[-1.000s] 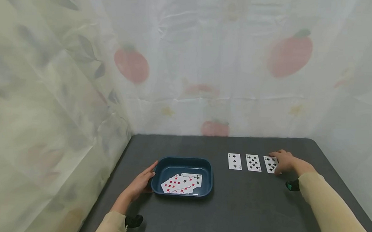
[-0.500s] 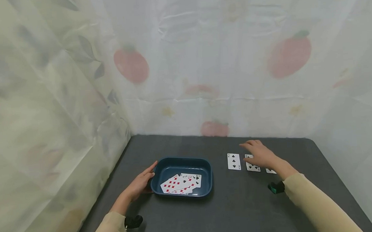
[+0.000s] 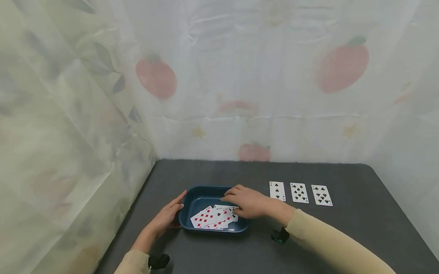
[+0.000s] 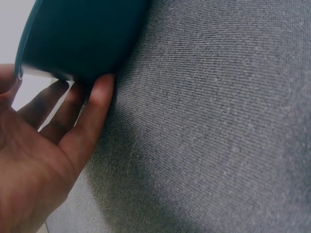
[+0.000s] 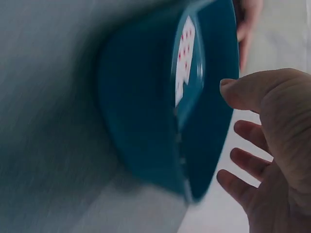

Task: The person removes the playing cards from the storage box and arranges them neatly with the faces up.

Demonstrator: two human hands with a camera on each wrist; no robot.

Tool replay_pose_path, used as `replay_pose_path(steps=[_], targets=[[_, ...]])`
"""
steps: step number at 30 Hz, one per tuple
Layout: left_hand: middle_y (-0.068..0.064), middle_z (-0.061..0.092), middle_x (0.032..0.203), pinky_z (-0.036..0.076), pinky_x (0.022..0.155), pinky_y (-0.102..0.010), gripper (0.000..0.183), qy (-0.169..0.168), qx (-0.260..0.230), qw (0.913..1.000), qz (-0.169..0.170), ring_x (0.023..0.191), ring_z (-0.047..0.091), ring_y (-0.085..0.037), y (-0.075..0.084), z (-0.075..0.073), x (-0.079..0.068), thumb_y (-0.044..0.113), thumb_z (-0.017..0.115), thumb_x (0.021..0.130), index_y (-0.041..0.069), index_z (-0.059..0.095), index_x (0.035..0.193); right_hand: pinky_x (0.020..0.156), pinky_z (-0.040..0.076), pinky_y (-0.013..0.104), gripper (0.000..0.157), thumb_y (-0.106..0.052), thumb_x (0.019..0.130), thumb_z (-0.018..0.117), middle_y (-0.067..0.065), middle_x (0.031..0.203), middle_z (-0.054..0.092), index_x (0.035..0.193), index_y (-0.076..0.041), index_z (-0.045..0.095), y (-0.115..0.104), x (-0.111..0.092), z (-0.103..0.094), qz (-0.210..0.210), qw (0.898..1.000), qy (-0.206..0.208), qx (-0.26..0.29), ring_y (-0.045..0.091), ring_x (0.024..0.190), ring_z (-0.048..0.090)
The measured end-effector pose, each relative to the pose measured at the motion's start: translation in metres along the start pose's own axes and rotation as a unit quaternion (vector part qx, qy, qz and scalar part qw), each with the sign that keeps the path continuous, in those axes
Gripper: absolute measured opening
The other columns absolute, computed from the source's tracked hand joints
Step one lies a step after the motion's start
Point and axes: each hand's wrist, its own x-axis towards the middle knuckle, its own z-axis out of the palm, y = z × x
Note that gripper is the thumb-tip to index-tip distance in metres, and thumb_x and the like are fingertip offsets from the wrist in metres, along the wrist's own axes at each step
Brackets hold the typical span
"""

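Note:
Several playing cards (image 3: 204, 217) lie face up and overlapping in a dark blue tray (image 3: 217, 231). At the tray's left end my left hand (image 3: 165, 216) holds it, thumb at the rim and fingers against the outer wall; the left wrist view shows those fingers (image 4: 87, 114) low on the wall. My right hand (image 3: 249, 202) is over the tray's right end, its fingers spread and slightly bent, with nothing visible between them. In the right wrist view, red-pip cards (image 5: 185, 51) show inside the tray. My right hand hides part of the tray's right side.
Right of the tray, three black-suit cards lie face up in a row on the dark table (image 3: 283, 252): a left card (image 3: 277, 190), a middle card (image 3: 299, 192) and a right card (image 3: 321, 195). Pale printed curtains (image 3: 276, 89) border the table's back and sides.
My right hand has left the rightmost card in the row and moved left, past the other two, to the tray. That card stays on the table. My left hand has kept its place.

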Motion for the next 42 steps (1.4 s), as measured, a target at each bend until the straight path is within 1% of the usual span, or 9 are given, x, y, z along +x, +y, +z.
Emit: replay_pose_path(steps=[5, 11, 18, 21, 25, 28, 32, 35, 42], targets=[[-0.012, 0.015, 0.17, 0.056, 0.083, -0.055, 0.058, -0.008, -0.001, 1.0, 0.001, 0.145, 0.032, -0.044, 0.001, 0.001, 0.0, 0.026, 0.044, 0.11, 0.034, 0.025, 0.164, 0.111, 0.039, 0.039, 0.045, -0.017, 0.103, 0.059, 0.002, 0.148, 0.054, 0.148, -0.017, 0.055, -0.017, 0.022, 0.014, -0.017, 0.999, -0.032, -0.014, 0.024, 0.137, 0.046], [-0.011, 0.014, 0.17, 0.056, 0.084, -0.057, 0.057, -0.01, 0.002, 0.9999, 0.002, 0.147, 0.029, -0.044, 0.001, 0.001, 0.001, 0.027, 0.044, 0.11, 0.036, 0.026, 0.163, 0.11, 0.041, 0.035, 0.042, -0.016, 0.103, 0.059, -0.006, 0.143, 0.059, 0.144, -0.021, 0.061, -0.025, 0.039, 0.031, -0.011, 0.998, -0.06, -0.02, 0.017, 0.132, 0.051], [-0.013, 0.016, 0.169, 0.056, 0.083, -0.057, 0.057, -0.007, 0.001, 0.9999, 0.009, 0.144, 0.032, -0.044, 0.003, 0.002, 0.003, 0.026, 0.044, 0.11, 0.034, 0.027, 0.164, 0.109, 0.041, 0.039, 0.047, -0.023, 0.103, 0.061, -0.01, 0.15, 0.052, 0.149, -0.032, 0.055, -0.034, 0.052, 0.043, -0.014, 0.993, -0.093, -0.067, 0.019, 0.132, 0.048], [-0.013, 0.017, 0.169, 0.056, 0.083, -0.057, 0.057, -0.008, 0.002, 0.9999, 0.008, 0.144, 0.033, -0.044, 0.003, 0.003, 0.003, 0.026, 0.044, 0.11, 0.034, 0.026, 0.164, 0.108, 0.042, 0.04, 0.047, -0.026, 0.105, 0.058, -0.009, 0.152, 0.049, 0.15, -0.036, 0.053, -0.035, 0.052, 0.045, -0.016, 0.991, -0.1, -0.088, 0.019, 0.13, 0.048], [-0.013, 0.016, 0.169, 0.056, 0.083, -0.056, 0.057, -0.006, 0.001, 1.0, 0.005, 0.144, 0.032, -0.044, 0.003, 0.004, 0.002, 0.026, 0.044, 0.11, 0.035, 0.027, 0.164, 0.11, 0.04, 0.043, 0.047, -0.026, 0.106, 0.055, -0.008, 0.156, 0.045, 0.151, -0.037, 0.051, -0.033, 0.048, 0.044, -0.008, 0.989, -0.118, -0.086, 0.021, 0.13, 0.046], [-0.013, 0.015, 0.169, 0.056, 0.083, -0.056, 0.057, -0.008, 0.0, 1.0, 0.005, 0.145, 0.031, -0.043, 0.003, 0.004, 0.003, 0.026, 0.044, 0.11, 0.034, 0.026, 0.164, 0.111, 0.039, 0.044, 0.048, -0.024, 0.105, 0.055, -0.009, 0.159, 0.043, 0.151, -0.036, 0.052, -0.027, 0.042, 0.041, -0.002, 0.988, -0.13, -0.087, 0.022, 0.135, 0.045], [-0.012, 0.014, 0.17, 0.056, 0.083, -0.056, 0.056, -0.013, 0.002, 0.9999, 0.006, 0.147, 0.027, -0.043, 0.003, 0.003, 0.005, 0.025, 0.043, 0.111, 0.035, 0.026, 0.164, 0.111, 0.039, 0.043, 0.044, -0.022, 0.104, 0.058, -0.008, 0.156, 0.047, 0.146, -0.033, 0.058, -0.018, 0.035, 0.035, -0.005, 0.986, -0.131, -0.104, 0.019, 0.138, 0.047], [-0.012, 0.014, 0.17, 0.056, 0.084, -0.057, 0.056, -0.014, 0.003, 0.9999, 0.006, 0.148, 0.026, -0.044, 0.003, 0.001, 0.006, 0.025, 0.042, 0.111, 0.037, 0.026, 0.163, 0.11, 0.04, 0.042, 0.042, -0.023, 0.104, 0.059, -0.007, 0.153, 0.05, 0.144, -0.032, 0.06, -0.014, 0.033, 0.031, 0.0, 0.987, -0.125, -0.102, 0.019, 0.136, 0.048], [-0.013, 0.013, 0.17, 0.056, 0.084, -0.057, 0.056, -0.013, 0.007, 0.9999, 0.006, 0.147, 0.027, -0.046, 0.003, 0.0, 0.004, 0.026, 0.042, 0.111, 0.036, 0.025, 0.164, 0.104, 0.044, 0.038, 0.05, -0.02, 0.105, 0.054, -0.007, 0.151, 0.049, 0.152, -0.039, 0.05, -0.022, 0.036, 0.039, 0.007, 0.989, -0.114, -0.098, 0.018, 0.129, 0.047]])
